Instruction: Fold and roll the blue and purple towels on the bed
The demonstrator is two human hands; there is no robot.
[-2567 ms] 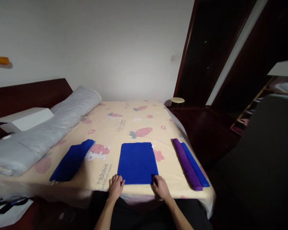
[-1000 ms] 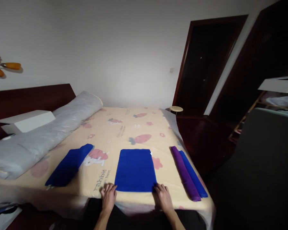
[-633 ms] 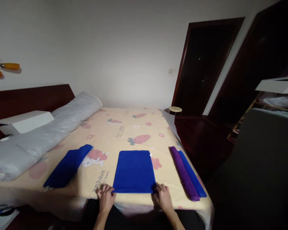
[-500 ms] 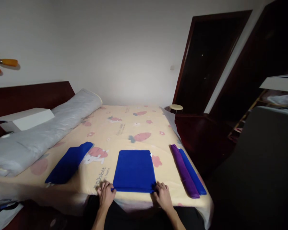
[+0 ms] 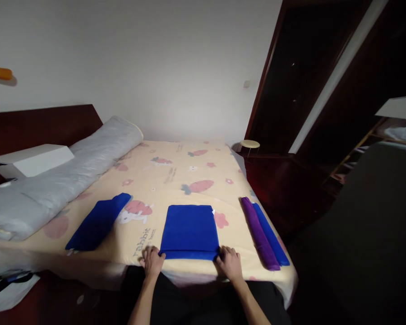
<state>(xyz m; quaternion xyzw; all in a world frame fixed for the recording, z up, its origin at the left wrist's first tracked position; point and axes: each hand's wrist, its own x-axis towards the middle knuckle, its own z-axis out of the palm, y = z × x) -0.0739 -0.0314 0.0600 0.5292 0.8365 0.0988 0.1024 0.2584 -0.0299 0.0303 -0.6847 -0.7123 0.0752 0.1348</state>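
Observation:
A blue cloth [image 5: 190,228] lies flat on the bed before me, its near edge folded over into a narrow strip. My left hand [image 5: 153,260] pinches the near left corner of that strip. At the near right corner, my right hand [image 5: 230,262] grips the other end, fingers curled. A small white tag shows on the cloth's right edge. To the right lie a rolled purple cloth [image 5: 260,234] and, alongside it, a rolled blue cloth [image 5: 270,234]. Off to the left rests another blue cloth [image 5: 98,223], loosely folded.
The bed wears a yellow printed sheet [image 5: 169,185]. A grey rolled quilt [image 5: 71,176] and a white box [image 5: 37,159] lie along the headboard [image 5: 43,122]. Beyond the bed stands a round stool [image 5: 249,144]. A dark panel [image 5: 368,216] rises at the right.
The folded strip along the cloth's near edge has become wider, with both hands still at its ends. The whole view has shifted slightly; the other cloths stay put on the bed.

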